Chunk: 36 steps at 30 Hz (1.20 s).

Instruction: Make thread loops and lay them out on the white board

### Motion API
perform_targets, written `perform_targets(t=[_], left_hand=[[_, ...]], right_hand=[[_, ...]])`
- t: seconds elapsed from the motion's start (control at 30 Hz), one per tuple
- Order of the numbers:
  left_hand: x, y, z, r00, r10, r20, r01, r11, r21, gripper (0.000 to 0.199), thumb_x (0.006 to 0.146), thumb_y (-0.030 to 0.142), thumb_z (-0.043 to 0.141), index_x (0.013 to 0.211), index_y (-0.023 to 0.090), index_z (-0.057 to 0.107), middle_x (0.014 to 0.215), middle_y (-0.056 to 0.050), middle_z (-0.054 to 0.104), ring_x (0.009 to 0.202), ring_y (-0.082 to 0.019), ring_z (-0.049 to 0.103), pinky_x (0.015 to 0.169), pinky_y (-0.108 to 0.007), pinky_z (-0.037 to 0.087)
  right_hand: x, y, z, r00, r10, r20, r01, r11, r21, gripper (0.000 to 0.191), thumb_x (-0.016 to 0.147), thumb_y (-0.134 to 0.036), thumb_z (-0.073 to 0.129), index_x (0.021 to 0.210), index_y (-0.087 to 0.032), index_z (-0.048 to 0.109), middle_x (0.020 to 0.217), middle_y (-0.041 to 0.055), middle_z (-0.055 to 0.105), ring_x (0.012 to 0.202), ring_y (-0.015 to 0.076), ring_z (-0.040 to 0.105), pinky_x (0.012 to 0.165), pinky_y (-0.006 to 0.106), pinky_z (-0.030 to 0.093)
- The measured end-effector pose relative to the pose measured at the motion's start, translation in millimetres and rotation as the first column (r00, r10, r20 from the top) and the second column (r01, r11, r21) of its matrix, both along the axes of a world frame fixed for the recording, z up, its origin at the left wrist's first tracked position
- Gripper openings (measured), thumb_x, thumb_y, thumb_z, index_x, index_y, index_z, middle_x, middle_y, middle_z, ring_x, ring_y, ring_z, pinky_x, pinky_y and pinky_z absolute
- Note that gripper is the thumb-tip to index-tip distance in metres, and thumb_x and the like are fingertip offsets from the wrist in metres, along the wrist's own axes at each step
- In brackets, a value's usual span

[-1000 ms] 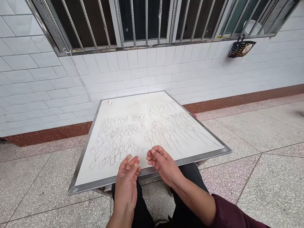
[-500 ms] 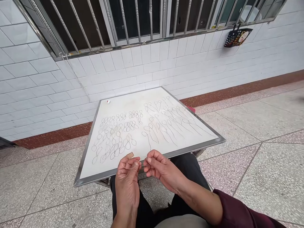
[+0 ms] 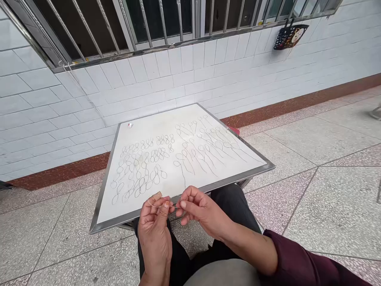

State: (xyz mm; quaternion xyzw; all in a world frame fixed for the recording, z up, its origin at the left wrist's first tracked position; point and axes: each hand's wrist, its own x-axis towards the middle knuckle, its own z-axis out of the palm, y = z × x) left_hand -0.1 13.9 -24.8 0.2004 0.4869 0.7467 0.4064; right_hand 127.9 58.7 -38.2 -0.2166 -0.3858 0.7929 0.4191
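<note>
My left hand (image 3: 156, 228) pinches a thin, pale wire (image 3: 153, 205) between thumb and fingers, and a loop of it bows out to the left. Close beside it, my right hand (image 3: 199, 208) grips the other end of the wire between thumb and forefinger. Both hands are just over the near edge of a white table (image 3: 151, 115) with a grey metal rim. On its left half lie rows of wires twisted into figure eights (image 3: 139, 186). The right half holds wires with a single loop and a long straight tail (image 3: 208, 159). Whether the held wire is crossed is hidden by my fingers.
A small white and red object (image 3: 130, 125) lies at the table's far left corner. Behind the table stands a white tiled wall (image 3: 166, 71) with a barred window. A dark dotted basket (image 3: 290, 36) hangs from the bars at right. My legs are under the table edge.
The view has shifted slightly, so the table appears a little further left. The hands stay close together, and the wire's loop at my left hand shows wider than before.
</note>
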Motion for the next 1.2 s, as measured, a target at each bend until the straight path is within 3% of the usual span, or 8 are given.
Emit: perform_targets(t=[0.13, 0.23, 0.37, 0.63, 0.9, 1.2], left_hand=[[0.0, 1.3, 1.0, 0.993, -0.029, 0.11, 0.032, 0.999, -0.022, 0.041, 0.059, 0.025, 0.093, 0.094, 0.02, 0.073, 0.086, -0.002, 0.07, 0.083, -0.015, 0.067, 0.071, -0.023, 0.055], [1.2, 1.7, 0.1, 0.988, -0.027, 0.149, 0.031, 0.999, -0.025, 0.039, 0.057, 0.025, 0.094, 0.09, 0.019, 0.073, 0.085, -0.001, 0.07, 0.081, -0.013, 0.067, 0.071, -0.022, 0.054], [1.4, 3.9, -3.6, 0.99, 0.011, 0.141, -0.005, 0.999, -0.039, 0.042, 0.056, 0.025, 0.095, 0.092, 0.019, 0.074, 0.087, -0.002, 0.071, 0.082, -0.013, 0.067, 0.074, -0.023, 0.055], [-2.4, 5.2, -7.8, 0.991, 0.073, 0.114, -0.066, 0.996, -0.064, 0.046, 0.055, 0.025, 0.095, 0.096, 0.02, 0.075, 0.089, -0.001, 0.072, 0.084, -0.012, 0.067, 0.075, -0.02, 0.055], [0.1, 1.5, -5.5, 0.998, -0.015, 0.058, 0.018, 0.998, -0.054, 0.043, 0.059, 0.026, 0.094, 0.098, 0.02, 0.076, 0.085, -0.003, 0.074, 0.087, -0.015, 0.069, 0.075, -0.022, 0.054], [0.5, -1.8, -2.1, 0.993, -0.117, 0.02, 0.118, 0.992, -0.047, 0.039, 0.063, 0.026, 0.091, 0.099, 0.021, 0.077, 0.094, -0.005, 0.076, 0.084, -0.014, 0.068, 0.08, -0.026, 0.054]], right_hand=[[-8.3, -2.0, -7.8, 0.999, 0.001, -0.039, 0.004, 0.991, 0.135, 0.025, 0.082, -0.033, 0.081, 0.096, -0.019, 0.066, 0.088, -0.0006, 0.068, 0.084, 0.0105, 0.066, 0.07, 0.021, 0.055], [-14.0, -1.3, -15.1, 0.999, -0.032, -0.019, 0.035, 0.983, 0.179, 0.023, 0.083, -0.035, 0.079, 0.096, -0.019, 0.069, 0.085, -0.0012, 0.068, 0.079, 0.009, 0.063, 0.067, 0.02, 0.052], [-16.5, 0.1, -22.1, 0.996, -0.084, 0.037, 0.075, 0.978, 0.194, 0.025, 0.086, -0.041, 0.075, 0.094, -0.017, 0.071, 0.079, -0.0007, 0.068, 0.069, 0.0083, 0.06, 0.066, 0.023, 0.051], [-15.1, 2.1, -31.3, 0.994, -0.073, 0.084, 0.059, 0.986, 0.156, 0.043, 0.082, -0.057, 0.073, 0.088, -0.015, 0.069, 0.075, 0.0008, 0.066, 0.061, 0.0097, 0.06, 0.06, 0.025, 0.051], [-1.7, 0.9, -27.5, 0.986, -0.104, 0.133, 0.078, 0.98, 0.182, 0.044, 0.085, -0.06, 0.069, 0.085, -0.017, 0.065, 0.074, 0.0004, 0.063, 0.064, 0.0114, 0.059, 0.061, 0.027, 0.051], [1.6, -2.3, -25.6, 0.985, -0.065, 0.159, 0.027, 0.973, 0.228, 0.046, 0.092, -0.061, 0.058, 0.088, -0.016, 0.065, 0.079, 0.0026, 0.063, 0.064, 0.0124, 0.061, 0.061, 0.029, 0.054]])
